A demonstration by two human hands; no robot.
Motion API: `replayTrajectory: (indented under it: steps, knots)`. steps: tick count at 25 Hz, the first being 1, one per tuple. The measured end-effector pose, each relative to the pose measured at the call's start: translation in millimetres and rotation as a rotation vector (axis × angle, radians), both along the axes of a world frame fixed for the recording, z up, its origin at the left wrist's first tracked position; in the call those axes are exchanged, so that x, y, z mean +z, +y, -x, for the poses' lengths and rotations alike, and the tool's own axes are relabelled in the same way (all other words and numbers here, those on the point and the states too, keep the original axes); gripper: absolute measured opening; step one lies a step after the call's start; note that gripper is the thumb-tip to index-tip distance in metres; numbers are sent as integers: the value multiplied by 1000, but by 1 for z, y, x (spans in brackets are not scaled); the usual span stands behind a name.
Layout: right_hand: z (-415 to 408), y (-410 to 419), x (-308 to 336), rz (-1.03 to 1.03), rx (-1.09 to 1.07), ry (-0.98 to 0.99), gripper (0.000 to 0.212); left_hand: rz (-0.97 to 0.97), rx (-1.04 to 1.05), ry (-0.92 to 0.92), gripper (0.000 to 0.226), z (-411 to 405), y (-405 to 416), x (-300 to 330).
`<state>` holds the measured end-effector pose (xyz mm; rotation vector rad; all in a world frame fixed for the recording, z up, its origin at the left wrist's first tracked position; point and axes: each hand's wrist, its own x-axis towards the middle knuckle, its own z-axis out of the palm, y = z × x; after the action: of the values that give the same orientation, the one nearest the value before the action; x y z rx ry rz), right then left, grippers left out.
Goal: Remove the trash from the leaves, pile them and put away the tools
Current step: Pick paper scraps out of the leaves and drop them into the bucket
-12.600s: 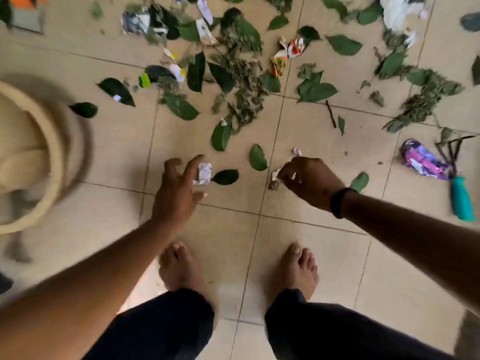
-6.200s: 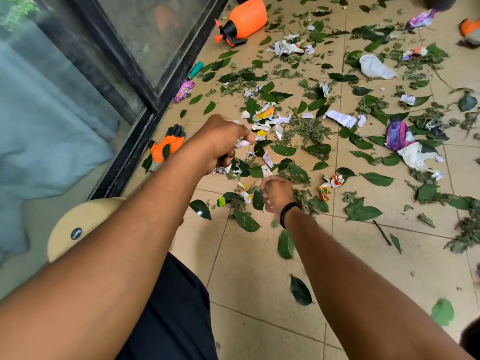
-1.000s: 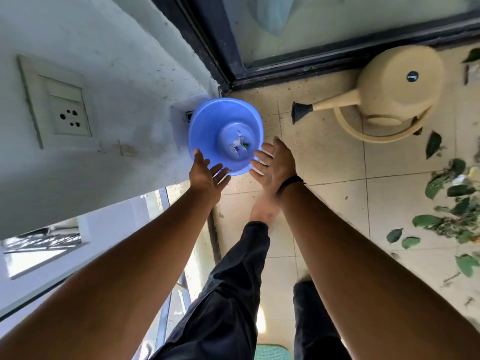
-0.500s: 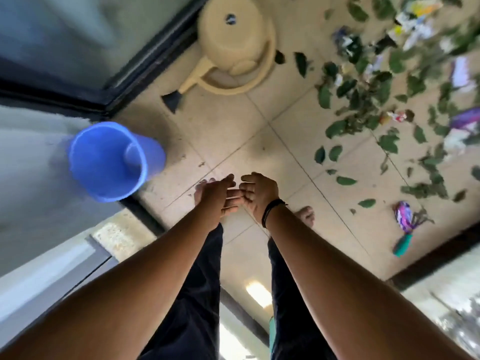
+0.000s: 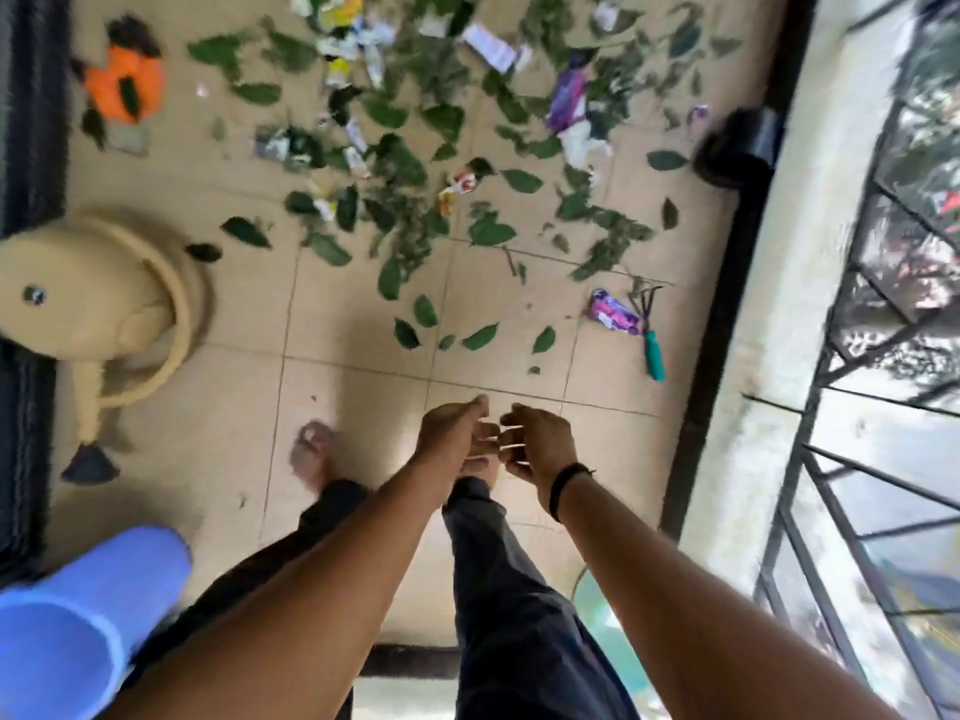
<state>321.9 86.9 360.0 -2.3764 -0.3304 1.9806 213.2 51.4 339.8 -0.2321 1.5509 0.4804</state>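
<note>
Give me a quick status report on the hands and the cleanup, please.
Left hand and right hand both empty, fingers loose, close together. Wrappers and paper scraps still among the leaves. Hand rake not put away. Nothing blocking.

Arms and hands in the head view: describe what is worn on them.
Both forearms are bare, with no sleeves or gloves in view. The right hand has a thin black band around its wrist. The left hand and its wrist wear nothing visible.
</note>
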Motion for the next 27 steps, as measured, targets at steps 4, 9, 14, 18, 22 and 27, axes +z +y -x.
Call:
replayTrajectory:
  steps: [4,9,14,18,22,27]
  knots:
    - [-25,29,-3,-84,-80,-57,20,-10,-170,-22,28,-18,53,-12]
    - [-6,88,-50,-218,-11,-8,17,-116,-415,33,22,-2,126,-59]
    - [-16,125,-127,-163,314,-114,25,-56,-425,215,16,6,161,-129]
    - [-71,138,-155,-93,780,-237,38,-51,-637,271,19,-37,147,-156]
    - [-123,129,-208,-70,1153,-412,53,-112,-829,148,28,-103,133,-186]
    - [-170,148,-266,-45,1467,-391,47,-86,-846,138,35,-144,135,-239]
